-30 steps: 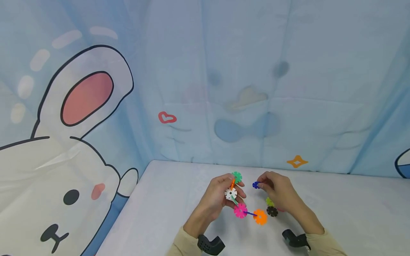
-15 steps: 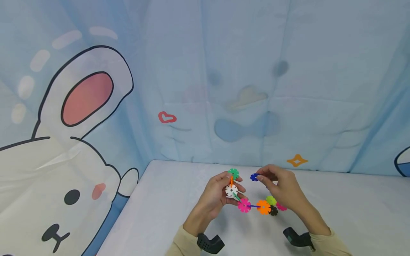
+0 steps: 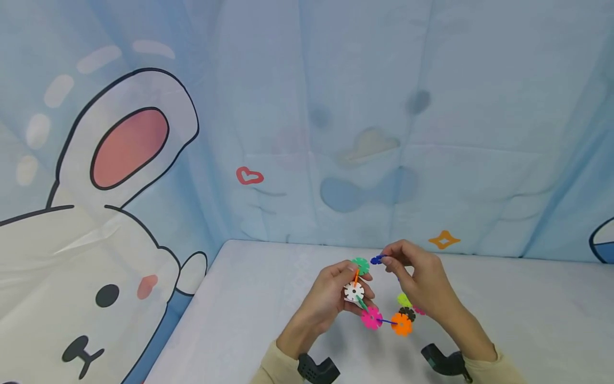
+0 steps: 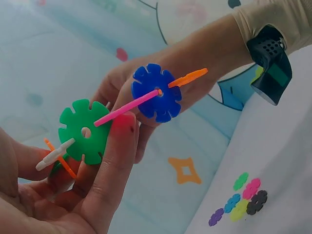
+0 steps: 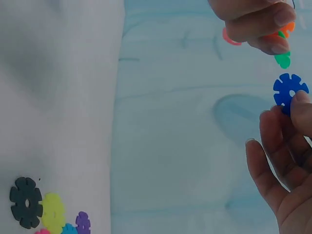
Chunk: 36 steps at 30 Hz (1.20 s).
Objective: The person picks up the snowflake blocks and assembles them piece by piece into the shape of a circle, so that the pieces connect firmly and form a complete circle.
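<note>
My left hand (image 3: 352, 278) grips a chain of snowflake discs joined by thin sticks: a green disc (image 3: 361, 265) on top, a white disc (image 3: 354, 292) below it, then a pink disc (image 3: 371, 318) and an orange disc (image 3: 401, 324) hanging lower. My right hand (image 3: 386, 261) pinches a blue disc (image 3: 377, 260) right beside the green one. In the left wrist view a pink stick (image 4: 129, 106) runs through the blue disc (image 4: 156, 92), its tip at the green disc's (image 4: 84, 131) centre hole. The right wrist view shows the blue disc (image 5: 290, 90) at my fingertips.
Several loose discs lie on the white table (image 3: 268, 298) under my right hand, among them a black one (image 3: 408, 313) and a yellow-green one (image 3: 404, 300). A blue cartoon-rabbit cloth (image 3: 124, 160) hangs behind and to the left. The table's left edge is near.
My right hand has lifted and carried the blue disc leftward up to the green disc. My left hand shifted slightly right, and the hanging pink and orange discs swung with it.
</note>
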Available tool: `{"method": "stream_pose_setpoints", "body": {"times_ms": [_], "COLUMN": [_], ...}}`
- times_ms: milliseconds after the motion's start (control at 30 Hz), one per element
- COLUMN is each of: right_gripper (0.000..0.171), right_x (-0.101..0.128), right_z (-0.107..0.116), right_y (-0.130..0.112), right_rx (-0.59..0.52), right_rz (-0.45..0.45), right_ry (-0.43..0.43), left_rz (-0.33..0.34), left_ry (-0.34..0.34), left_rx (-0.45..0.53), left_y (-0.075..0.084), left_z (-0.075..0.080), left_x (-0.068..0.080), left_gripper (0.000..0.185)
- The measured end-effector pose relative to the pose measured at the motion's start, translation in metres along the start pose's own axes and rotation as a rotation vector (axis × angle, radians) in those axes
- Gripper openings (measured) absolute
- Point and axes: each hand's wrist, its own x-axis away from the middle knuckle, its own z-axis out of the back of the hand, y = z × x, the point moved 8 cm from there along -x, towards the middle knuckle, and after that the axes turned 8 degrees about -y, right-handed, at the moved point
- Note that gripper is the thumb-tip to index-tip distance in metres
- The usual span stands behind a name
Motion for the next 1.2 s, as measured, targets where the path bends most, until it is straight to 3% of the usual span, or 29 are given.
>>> {"method": "stream_pose_setpoints", "body": {"times_ms": [300,767,1033,1200], "right_gripper": [0.034,0.038,0.038,0.037], "right_x": [0.000,0.004,0.003,-0.001], "right_z": [0.002,-0.003,-0.002,-0.001], "right_y": [-0.020,-0.030,-0.028,-0.022], "right_rx": [0.060,0.063,0.033,-0.010], "right_rz": [0.110,0.133,0.133,0.123], "right_ry": [0.023,0.132,0.110,0.023], "left_rz": [0.006,-0.007,0.030,0.047], "left_ry": [0.007,-0.005,-0.038,-0.029], "left_rx": [-0.038,-0.056,-0.009,0.002], "left_y": [0.003,0.006,0.003,0.001], "left_z": [-0.003,-0.002,-0.005,-0.002], "left_x": [0.002,0.005,0.004,0.003], "left_gripper": [0.037,0.037,0.036,0.033]}}
